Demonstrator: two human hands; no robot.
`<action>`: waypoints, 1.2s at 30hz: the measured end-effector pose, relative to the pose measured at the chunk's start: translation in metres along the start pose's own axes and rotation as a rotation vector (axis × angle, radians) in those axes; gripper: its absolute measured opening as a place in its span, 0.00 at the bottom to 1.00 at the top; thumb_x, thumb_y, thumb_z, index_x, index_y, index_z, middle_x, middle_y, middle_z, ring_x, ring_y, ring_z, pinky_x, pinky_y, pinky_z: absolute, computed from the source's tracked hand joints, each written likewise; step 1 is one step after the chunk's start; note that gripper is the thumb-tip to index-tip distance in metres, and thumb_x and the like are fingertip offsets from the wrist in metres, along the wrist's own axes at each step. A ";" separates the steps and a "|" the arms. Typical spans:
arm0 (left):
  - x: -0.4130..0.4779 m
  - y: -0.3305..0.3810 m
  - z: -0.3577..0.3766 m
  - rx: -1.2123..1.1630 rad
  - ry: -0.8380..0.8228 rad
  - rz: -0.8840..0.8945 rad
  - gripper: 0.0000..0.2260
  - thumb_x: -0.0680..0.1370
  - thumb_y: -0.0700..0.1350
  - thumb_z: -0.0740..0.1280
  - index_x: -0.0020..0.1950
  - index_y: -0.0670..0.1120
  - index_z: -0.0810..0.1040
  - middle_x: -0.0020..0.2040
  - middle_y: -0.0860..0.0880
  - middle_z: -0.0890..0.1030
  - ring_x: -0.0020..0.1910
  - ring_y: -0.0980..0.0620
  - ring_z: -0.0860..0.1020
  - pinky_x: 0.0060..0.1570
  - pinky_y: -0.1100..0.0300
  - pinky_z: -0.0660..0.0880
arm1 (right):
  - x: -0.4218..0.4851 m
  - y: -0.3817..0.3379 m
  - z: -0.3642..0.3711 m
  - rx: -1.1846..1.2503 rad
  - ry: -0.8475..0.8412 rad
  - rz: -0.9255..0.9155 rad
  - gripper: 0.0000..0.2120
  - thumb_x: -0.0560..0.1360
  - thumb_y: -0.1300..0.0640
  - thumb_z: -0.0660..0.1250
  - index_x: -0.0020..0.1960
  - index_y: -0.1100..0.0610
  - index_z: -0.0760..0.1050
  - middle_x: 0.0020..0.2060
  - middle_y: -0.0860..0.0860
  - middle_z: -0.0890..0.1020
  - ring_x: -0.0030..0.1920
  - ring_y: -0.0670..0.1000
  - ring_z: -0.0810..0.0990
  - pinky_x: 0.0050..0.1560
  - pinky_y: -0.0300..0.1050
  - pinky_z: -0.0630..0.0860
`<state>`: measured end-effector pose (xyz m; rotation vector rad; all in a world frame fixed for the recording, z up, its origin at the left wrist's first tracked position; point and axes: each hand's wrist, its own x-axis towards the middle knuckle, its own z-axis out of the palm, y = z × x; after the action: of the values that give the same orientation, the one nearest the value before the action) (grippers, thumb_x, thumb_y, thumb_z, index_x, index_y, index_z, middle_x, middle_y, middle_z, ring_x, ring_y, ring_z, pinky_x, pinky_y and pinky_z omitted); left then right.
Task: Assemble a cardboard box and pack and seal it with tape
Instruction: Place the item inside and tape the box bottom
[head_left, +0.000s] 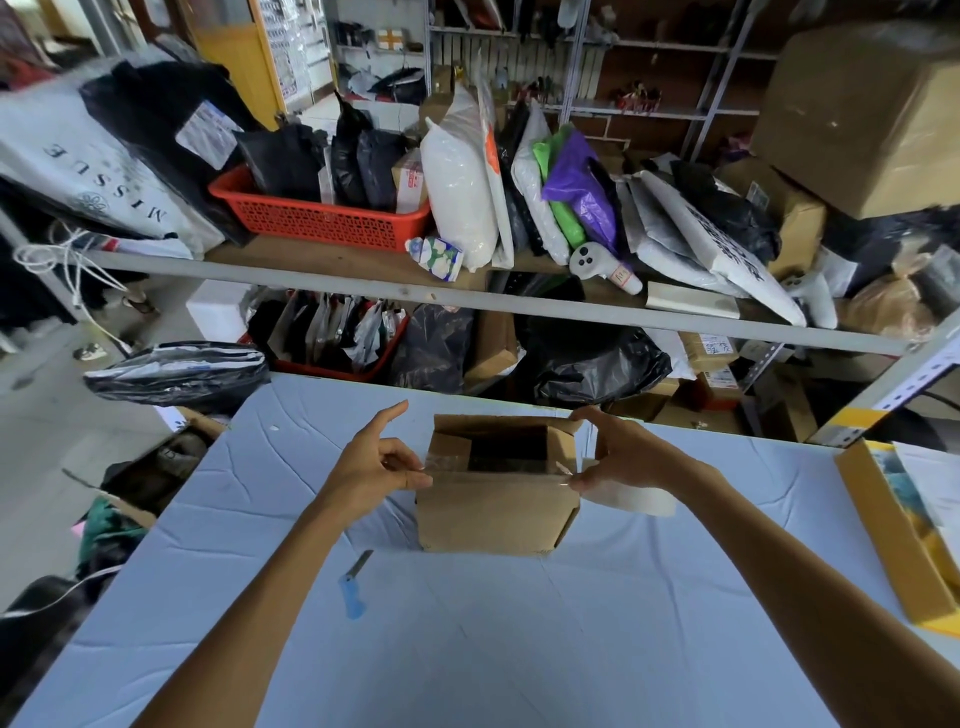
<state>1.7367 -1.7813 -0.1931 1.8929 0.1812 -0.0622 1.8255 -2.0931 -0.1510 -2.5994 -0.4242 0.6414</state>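
The cardboard box (493, 509) is standing near the middle of the counter (467, 649), which is wearing a pale blue cover. Its top is gaping partly open, with the far flap (498, 423) tilting up and something dark showing inside. A strip of clear tape (449, 463) is stretching across the near top edge of the box from one side to the other.

The left hand (379, 462) is pinching the left end of the tape between thumb and curled fingers just beside the box's left corner, while its index finger is pointing up and away. The right hand (623, 457) is gripping the right end of the tape at the box's right corner, with its fingers curling in and the thumb reaching over toward the far flap. Something pale and blurred is showing just under this hand; I cannot tell what it is.

A blue knife (354, 590) is lying on the counter in front of the box and to its left, well apart from both hands. An open carton (878, 535) with yellow edges is sitting at the counter's right edge. Behind the counter, a shelf (363, 283) is carrying a red basket (322, 221) with dark bags in it and a row of white bags (460, 176) leaning together.
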 end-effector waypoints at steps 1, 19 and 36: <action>0.000 0.000 0.000 0.004 0.003 0.001 0.43 0.65 0.35 0.78 0.74 0.54 0.62 0.37 0.47 0.83 0.40 0.50 0.82 0.51 0.58 0.78 | 0.000 0.000 0.001 0.009 0.012 -0.003 0.38 0.63 0.48 0.78 0.68 0.43 0.63 0.41 0.47 0.75 0.42 0.49 0.75 0.38 0.42 0.69; 0.003 0.004 -0.005 0.207 -0.064 -0.021 0.24 0.67 0.40 0.78 0.58 0.55 0.74 0.37 0.51 0.83 0.39 0.55 0.82 0.46 0.63 0.74 | 0.003 0.006 0.007 -0.063 -0.009 -0.060 0.34 0.69 0.44 0.73 0.71 0.36 0.63 0.51 0.49 0.78 0.43 0.45 0.73 0.43 0.39 0.67; 0.000 0.014 -0.004 0.338 -0.042 -0.012 0.17 0.68 0.42 0.77 0.54 0.46 0.77 0.39 0.51 0.83 0.40 0.56 0.81 0.44 0.66 0.73 | 0.000 0.004 0.005 -0.158 -0.048 -0.084 0.31 0.73 0.43 0.68 0.73 0.39 0.61 0.68 0.50 0.72 0.61 0.50 0.71 0.57 0.44 0.65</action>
<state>1.7383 -1.7816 -0.1788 2.2252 0.1608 -0.1479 1.8234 -2.0954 -0.1570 -2.7012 -0.6182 0.6677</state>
